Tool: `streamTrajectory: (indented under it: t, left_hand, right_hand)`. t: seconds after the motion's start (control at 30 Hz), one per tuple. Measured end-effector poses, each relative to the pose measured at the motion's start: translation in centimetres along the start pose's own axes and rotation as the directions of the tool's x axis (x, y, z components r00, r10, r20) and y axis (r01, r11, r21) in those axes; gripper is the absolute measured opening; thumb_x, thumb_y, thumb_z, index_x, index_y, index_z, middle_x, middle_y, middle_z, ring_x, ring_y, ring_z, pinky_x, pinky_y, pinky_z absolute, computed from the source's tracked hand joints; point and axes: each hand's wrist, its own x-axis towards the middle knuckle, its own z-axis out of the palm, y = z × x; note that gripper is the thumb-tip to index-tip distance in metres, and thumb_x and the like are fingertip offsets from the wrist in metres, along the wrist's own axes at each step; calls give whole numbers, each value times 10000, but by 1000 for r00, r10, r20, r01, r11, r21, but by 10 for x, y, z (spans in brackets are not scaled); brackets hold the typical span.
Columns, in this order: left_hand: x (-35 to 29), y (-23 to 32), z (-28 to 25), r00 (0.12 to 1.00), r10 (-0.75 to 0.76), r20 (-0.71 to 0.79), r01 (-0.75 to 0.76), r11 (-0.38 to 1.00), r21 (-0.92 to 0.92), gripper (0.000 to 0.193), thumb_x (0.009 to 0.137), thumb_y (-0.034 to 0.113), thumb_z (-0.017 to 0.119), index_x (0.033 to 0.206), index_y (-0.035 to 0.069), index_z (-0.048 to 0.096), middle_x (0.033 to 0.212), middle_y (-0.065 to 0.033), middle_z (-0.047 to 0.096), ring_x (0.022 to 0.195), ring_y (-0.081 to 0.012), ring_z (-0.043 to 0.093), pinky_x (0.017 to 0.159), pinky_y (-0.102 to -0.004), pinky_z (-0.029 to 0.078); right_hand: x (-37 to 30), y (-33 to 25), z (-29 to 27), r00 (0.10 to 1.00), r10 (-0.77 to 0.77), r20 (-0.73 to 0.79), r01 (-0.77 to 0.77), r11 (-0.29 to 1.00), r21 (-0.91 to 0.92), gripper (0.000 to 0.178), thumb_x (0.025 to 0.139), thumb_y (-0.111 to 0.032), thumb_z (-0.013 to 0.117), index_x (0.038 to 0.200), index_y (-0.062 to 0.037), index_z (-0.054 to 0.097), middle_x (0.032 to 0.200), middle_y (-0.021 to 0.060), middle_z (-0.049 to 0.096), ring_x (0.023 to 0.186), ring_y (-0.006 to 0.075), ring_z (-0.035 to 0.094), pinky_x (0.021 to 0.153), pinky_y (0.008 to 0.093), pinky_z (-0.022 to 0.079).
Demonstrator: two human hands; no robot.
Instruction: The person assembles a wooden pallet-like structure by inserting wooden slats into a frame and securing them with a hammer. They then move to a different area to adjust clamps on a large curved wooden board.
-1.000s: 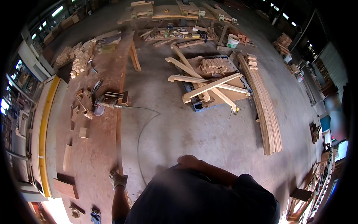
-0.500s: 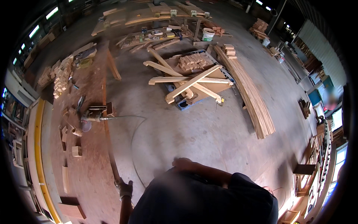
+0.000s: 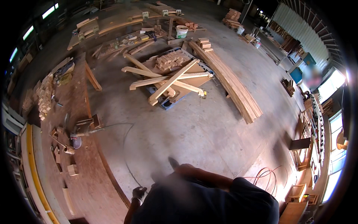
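Note:
My left hand (image 3: pixel 139 193), in a dark and pale glove, is low in the view beside the near edge of the wooden workbench (image 3: pixel 108 183). Its fingers look curled, but my body hides part of it and I cannot make out anything in them. In front of my dark shirt is my right hand (image 3: pixel 185 170), closed and slightly blurred. A dark, rounded thing (image 3: pixel 173 162) sticks out past its fingers; its kind is unclear. A thin hose (image 3: pixel 128 164) runs across the floor toward my left hand from a power tool (image 3: pixel 82 128) on the bench.
Crossed wooden frame pieces (image 3: pixel 167 84) lie over a blue pallet (image 3: pixel 173 104) ahead. Long planks (image 3: pixel 231 86) are stacked to its right. Wood blocks (image 3: pixel 45 95) are heaped on the bench. Reddish hose loops (image 3: pixel 268 179) lie on the floor at right, near wooden furniture parts (image 3: pixel 298 192).
The view has swung right, so the surroundings sit further left. My left hand, earlier spread at the bench edge, is now curled and nearer my body. The dark thing by my right hand now shows.

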Motion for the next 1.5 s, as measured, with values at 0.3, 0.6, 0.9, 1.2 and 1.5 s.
streamTrajectory:
  t: [0.3, 0.6, 0.9, 1.2, 1.5]
  left_hand:
    - [-20, -20, -7, 957, -65, 282, -116, 807, 579, 536, 1028, 491, 374, 1180, 83, 687, 1229, -128, 681, 1186, -276, 623, 1049, -369, 430]
    - [29, 75, -15, 948, 295, 123, -282, 592, 755, 223, 922, 226, 520, 1012, 180, 719, 1007, -11, 747, 997, -248, 705, 851, -369, 565]
    - [63, 115, -35, 980, 132, -149, -70, 928, 366, 250, 937, 236, 509, 1058, 178, 720, 1051, -72, 726, 1027, -239, 690, 879, -388, 548]
    - [86, 170, -57, 977, 127, 169, -206, 749, 630, 290, 916, 350, 534, 1036, 170, 727, 1117, -80, 718, 1034, -256, 687, 885, -374, 557]
    - [232, 245, -99, 888, 334, 315, -459, 623, 633, 175, 854, 197, 552, 907, 156, 713, 972, -70, 713, 962, -244, 683, 830, -381, 552]
  right_hand:
    - [43, 70, 34, 989, -148, 13, 148, 979, -141, 478, 916, -507, 500, 1094, -105, 687, 1160, 155, 693, 1108, 351, 645, 936, 495, 490]
    - [46, 60, -41, 969, -207, -132, 186, 971, -151, 424, 857, -461, 597, 999, -90, 748, 1107, 197, 703, 1066, 348, 666, 913, 485, 514]
    - [65, 158, -37, 948, -201, -248, 168, 975, -148, 395, 939, -390, 554, 1164, -94, 686, 1172, 144, 699, 1093, 349, 654, 955, 462, 514]
    - [77, 265, 38, 953, 287, -94, -254, 930, 265, 430, 794, -444, 621, 983, -76, 737, 890, 177, 731, 858, 367, 705, 812, 465, 552]
    - [43, 213, 35, 699, 710, 88, -267, 145, 953, 182, 933, -159, 672, 989, 14, 676, 781, 169, 719, 606, 237, 693, 485, 375, 558]
